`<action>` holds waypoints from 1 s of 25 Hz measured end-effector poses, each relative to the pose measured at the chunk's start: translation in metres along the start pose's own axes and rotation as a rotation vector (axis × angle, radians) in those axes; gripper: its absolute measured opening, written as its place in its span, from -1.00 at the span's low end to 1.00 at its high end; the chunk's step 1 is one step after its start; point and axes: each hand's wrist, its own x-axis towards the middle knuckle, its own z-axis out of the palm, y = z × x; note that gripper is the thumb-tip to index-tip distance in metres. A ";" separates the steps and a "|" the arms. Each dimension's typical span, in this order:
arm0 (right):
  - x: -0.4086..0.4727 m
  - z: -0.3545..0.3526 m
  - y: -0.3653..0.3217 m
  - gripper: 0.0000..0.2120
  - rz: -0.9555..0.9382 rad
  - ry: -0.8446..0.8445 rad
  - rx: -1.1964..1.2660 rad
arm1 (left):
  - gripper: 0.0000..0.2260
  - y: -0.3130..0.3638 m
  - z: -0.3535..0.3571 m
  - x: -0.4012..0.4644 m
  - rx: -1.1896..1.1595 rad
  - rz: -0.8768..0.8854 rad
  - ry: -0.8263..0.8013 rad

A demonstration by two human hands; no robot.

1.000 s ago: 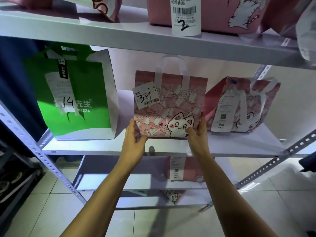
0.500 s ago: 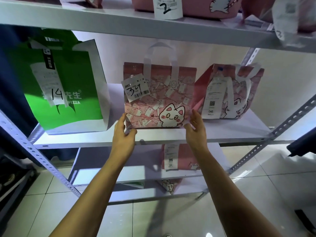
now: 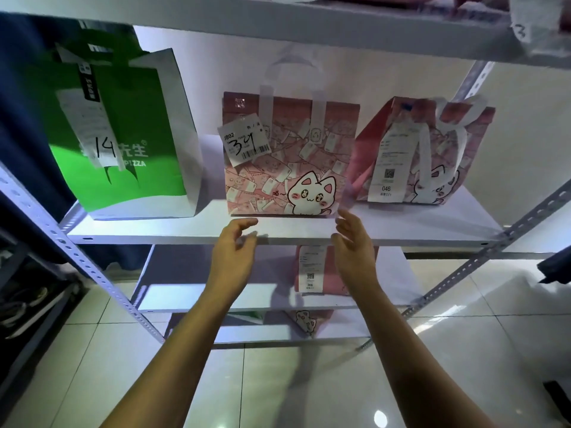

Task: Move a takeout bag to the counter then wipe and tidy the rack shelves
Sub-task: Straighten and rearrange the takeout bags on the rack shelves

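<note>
A pink cat-print takeout bag point(image 3: 287, 168) with a label marked 34 stands upright in the middle of a white rack shelf point(image 3: 278, 233). My left hand point(image 3: 233, 251) hovers just below the bag's lower left corner, fingers apart and empty. My right hand point(image 3: 352, 242) is at the bag's lower right corner, also with spread fingers, a little apart from the bag. Neither hand touches the bag.
A green pizza bag point(image 3: 120, 134) marked 14 stands left on the same shelf, and a second pink bag point(image 3: 423, 152) stands right. Another pink bag point(image 3: 315, 270) sits on the shelf below. More bags rest on the top shelf point(image 3: 309, 23). Tiled floor lies beneath.
Both hands have let go of the pink bag marked 34 and drawn back toward the shelf's front edge. The bag stays standing on the shelf.
</note>
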 end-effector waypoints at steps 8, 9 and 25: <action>-0.040 -0.015 0.087 -0.61 0.084 -0.130 -0.036 | -0.69 -0.050 0.045 -0.071 0.072 -0.122 -0.051; -0.044 -0.016 0.099 -0.61 0.115 -0.130 -0.045 | -0.69 -0.058 0.050 -0.077 0.077 -0.128 -0.065; -0.042 -0.029 0.241 -0.65 0.042 0.034 -0.149 | -0.65 -0.215 0.124 -0.084 0.169 -0.045 -0.303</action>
